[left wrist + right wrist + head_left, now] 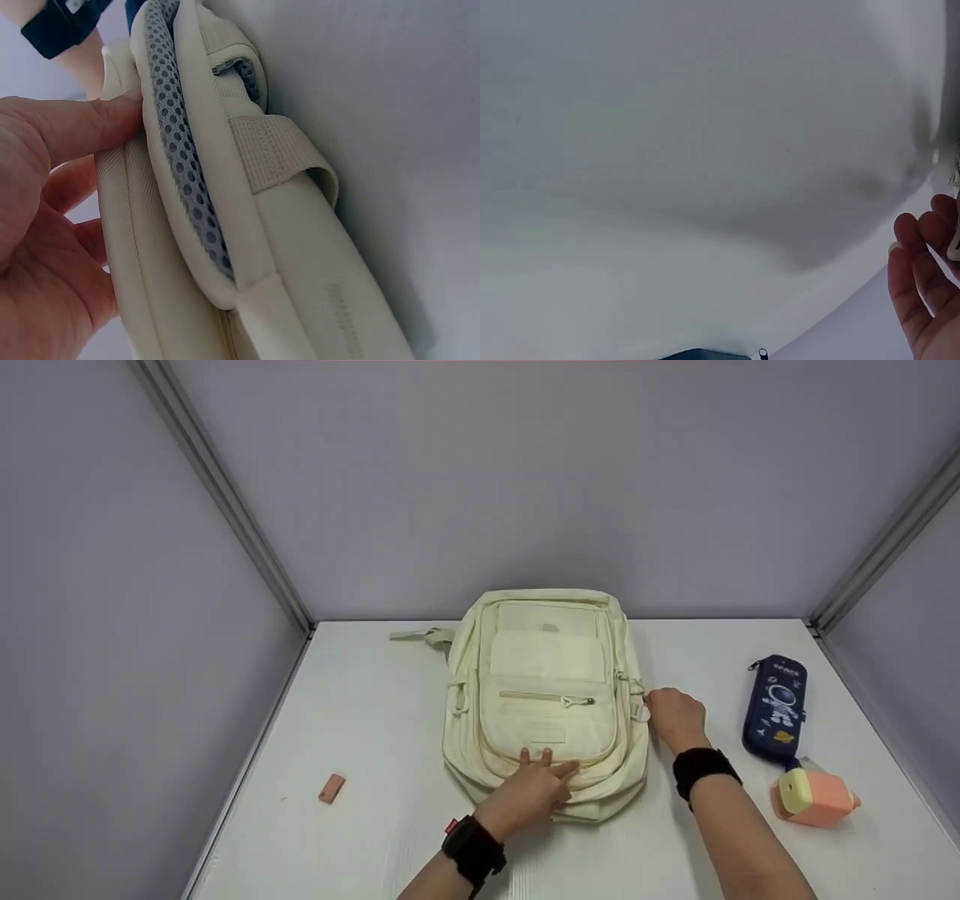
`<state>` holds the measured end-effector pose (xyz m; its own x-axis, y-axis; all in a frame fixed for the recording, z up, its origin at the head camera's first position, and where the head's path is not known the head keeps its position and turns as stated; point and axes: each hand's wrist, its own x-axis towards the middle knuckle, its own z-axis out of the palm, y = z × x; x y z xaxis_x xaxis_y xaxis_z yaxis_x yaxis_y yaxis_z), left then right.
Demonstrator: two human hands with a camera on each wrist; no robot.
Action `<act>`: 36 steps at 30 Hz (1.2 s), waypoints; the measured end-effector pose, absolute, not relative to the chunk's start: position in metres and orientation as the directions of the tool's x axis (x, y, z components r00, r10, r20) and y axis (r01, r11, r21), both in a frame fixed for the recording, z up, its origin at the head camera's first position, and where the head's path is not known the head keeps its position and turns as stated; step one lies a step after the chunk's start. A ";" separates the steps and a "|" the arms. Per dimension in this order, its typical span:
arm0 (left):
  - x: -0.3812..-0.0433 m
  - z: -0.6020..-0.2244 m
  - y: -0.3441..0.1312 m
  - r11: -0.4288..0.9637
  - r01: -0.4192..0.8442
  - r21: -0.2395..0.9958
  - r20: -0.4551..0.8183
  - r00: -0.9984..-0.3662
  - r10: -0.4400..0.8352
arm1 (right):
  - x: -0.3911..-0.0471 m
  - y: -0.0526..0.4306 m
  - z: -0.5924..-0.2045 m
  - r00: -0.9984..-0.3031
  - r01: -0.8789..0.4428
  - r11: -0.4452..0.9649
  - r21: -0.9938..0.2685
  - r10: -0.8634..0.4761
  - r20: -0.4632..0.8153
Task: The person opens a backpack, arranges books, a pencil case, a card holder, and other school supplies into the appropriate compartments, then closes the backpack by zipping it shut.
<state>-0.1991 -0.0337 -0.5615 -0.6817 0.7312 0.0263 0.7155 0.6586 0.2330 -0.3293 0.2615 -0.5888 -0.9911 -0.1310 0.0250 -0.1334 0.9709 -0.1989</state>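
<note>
1. Two hands work on one backpack [551,656], which lies front side up at the middle of the table [375,705], towards its far wall.
2. The left hand [525,795] grasps the bag's near end: its fingers spread over the front, while the left wrist view shows the thumb pressed to the cloth opposite.
3. The right hand [677,720] is at the bag's right side, fingers bent, seemingly pinching a small pale loop [952,256]. Whether that is a zip pull or part of a side clip cannot be told.
4. The step in hand looks like working that fastening while the left hand steadies the bag.
5. The next move probably calls for a firm pinch and a pull along the bag's side, with the near end held down so the soft cloth does not bunch.
6. A dark blue pencil case [776,709] and an orange and yellow box [825,799] lie to the right; a small orange block [331,788] lies to the left, all apart from the bag.
</note>
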 end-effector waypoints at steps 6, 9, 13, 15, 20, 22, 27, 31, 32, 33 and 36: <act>-0.199 -0.561 -0.034 0.669 0.708 0.227 0.034 -0.692 0.721 | -0.328 0.262 -0.591 -0.995 -0.098 0.970 -0.224 -0.099 0.010; -0.199 -0.562 -0.036 0.677 0.694 0.245 0.031 -0.704 0.710 | -0.328 0.261 -0.593 -0.995 -0.094 0.969 -0.228 -0.094 0.008; -0.197 -0.563 -0.040 0.662 0.676 0.325 0.043 -0.709 0.704 | -0.324 0.258 -0.594 -0.995 -0.102 0.966 -0.239 -0.099 0.025; -0.197 -0.564 -0.044 0.631 0.672 0.386 0.070 -0.704 0.707 | -0.322 0.257 -0.594 -0.995 -0.100 0.963 -0.249 -0.094 0.038; -0.204 -0.568 -0.056 0.585 0.685 0.434 0.207 -0.708 0.676 | -0.319 0.254 -0.593 -0.993 -0.096 0.953 -0.287 -0.074 0.088; -0.207 -0.572 -0.060 0.618 0.696 0.367 0.265 -0.715 0.647 | -0.320 0.253 -0.592 -0.991 -0.112 0.948 -0.299 -0.083 0.108; -0.208 -0.584 -0.067 0.756 0.636 0.154 0.303 -0.759 0.577 | -0.323 0.245 -0.587 -0.979 -0.176 0.935 -0.307 -0.133 0.155; -0.209 -0.587 -0.069 0.812 0.578 0.082 0.272 -0.797 0.540 | -0.327 0.239 -0.583 -0.968 -0.229 0.922 -0.312 -0.182 0.175; -0.209 -0.588 -0.069 0.816 0.572 0.080 0.266 -0.801 0.535 | -0.328 0.237 -0.582 -0.966 -0.238 0.915 -0.326 -0.190 0.174; -0.210 -0.588 -0.069 0.818 0.569 0.078 0.261 -0.804 0.534 | -0.329 0.236 -0.582 -0.966 -0.243 0.907 -0.344 -0.195 0.169; -0.210 -0.587 -0.067 0.822 0.563 0.087 0.237 -0.813 0.532 | -0.329 0.232 -0.581 -0.969 -0.243 0.879 -0.411 -0.196 0.153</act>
